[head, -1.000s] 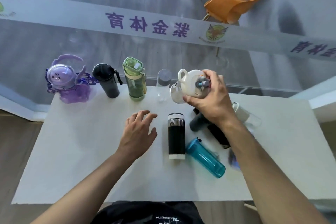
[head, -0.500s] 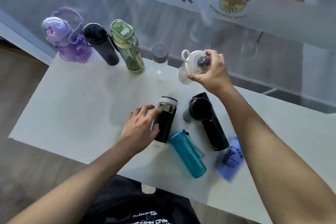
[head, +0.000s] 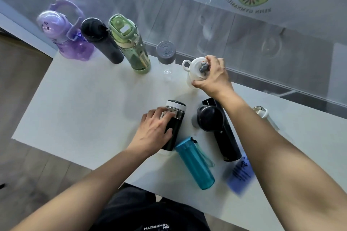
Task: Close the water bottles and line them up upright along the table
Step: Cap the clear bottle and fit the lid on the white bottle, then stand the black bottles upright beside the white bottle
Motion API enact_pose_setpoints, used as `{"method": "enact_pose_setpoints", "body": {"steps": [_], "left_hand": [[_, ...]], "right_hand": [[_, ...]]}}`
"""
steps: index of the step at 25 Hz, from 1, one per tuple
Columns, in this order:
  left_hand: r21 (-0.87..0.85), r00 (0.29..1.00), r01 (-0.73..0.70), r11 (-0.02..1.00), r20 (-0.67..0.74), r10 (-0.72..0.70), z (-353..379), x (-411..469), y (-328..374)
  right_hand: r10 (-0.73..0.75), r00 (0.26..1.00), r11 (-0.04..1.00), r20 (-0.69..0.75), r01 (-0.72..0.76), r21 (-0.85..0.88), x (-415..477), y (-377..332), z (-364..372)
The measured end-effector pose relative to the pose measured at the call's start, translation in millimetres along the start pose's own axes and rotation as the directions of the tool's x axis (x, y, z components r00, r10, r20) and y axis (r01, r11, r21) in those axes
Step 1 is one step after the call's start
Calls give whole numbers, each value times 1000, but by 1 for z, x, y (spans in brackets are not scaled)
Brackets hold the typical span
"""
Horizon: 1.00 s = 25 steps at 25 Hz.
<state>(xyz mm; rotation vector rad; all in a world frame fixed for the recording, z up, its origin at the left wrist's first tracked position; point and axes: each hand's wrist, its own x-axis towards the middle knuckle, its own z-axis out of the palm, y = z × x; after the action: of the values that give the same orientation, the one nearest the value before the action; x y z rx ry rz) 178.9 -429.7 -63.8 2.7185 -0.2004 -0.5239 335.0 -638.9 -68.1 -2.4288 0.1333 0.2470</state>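
Along the table's far edge stand a purple bottle, a black bottle, a green bottle and a clear bottle with a grey cap. My right hand grips a white bottle by its lid, just right of the clear one and upright at the table. My left hand closes over a black flask with a silver band lying on the table. A teal bottle and a black bottle with an open lid lie beside it.
A blurred blue bottle lies under my right forearm, and a clear bottle with a white cap lies at the right. A glass wall runs close behind the white table. The table's near and left edges drop to the floor.
My right hand has lowered the white bottle to the table beside the clear one. My left hand has moved right onto the black flask and gripped it. The camera has tilted down and closer.
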Motion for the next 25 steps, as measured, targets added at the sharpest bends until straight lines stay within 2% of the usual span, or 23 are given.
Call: {"method": "enact_pose_setpoints", "body": {"steps": [7, 12, 15, 17, 21, 23, 25], "left_hand": [[0, 1000, 5, 1000, 12, -5, 0, 4, -7], [15, 1000, -10, 1000, 0, 10, -4, 7, -9], [30, 999, -38, 999, -10, 38, -7, 9, -8], [22, 998, -53, 998, -14, 53, -9, 12, -4], [1, 994, -100, 995, -33, 100, -12, 18, 7], [4, 991, -133, 991, -33, 133, -11, 20, 14], [30, 985, -169, 985, -32, 170, -10, 20, 19]], "right_hand": [[-11, 998, 999, -59, 9, -33, -2, 2, 9], [21, 1000, 999, -6, -21, -41, -5, 2, 6], [105, 994, 994, 24, -105, -11, -12, -4, -15], [137, 990, 990, -39, -135, 37, -28, -5, -35], [138, 950, 975, -282, -81, 206, -102, -5, -53], [92, 963, 973, -253, -33, 229, -139, -7, -47], [35, 986, 987, -166, -8, 161, -164, -6, -34]]}}
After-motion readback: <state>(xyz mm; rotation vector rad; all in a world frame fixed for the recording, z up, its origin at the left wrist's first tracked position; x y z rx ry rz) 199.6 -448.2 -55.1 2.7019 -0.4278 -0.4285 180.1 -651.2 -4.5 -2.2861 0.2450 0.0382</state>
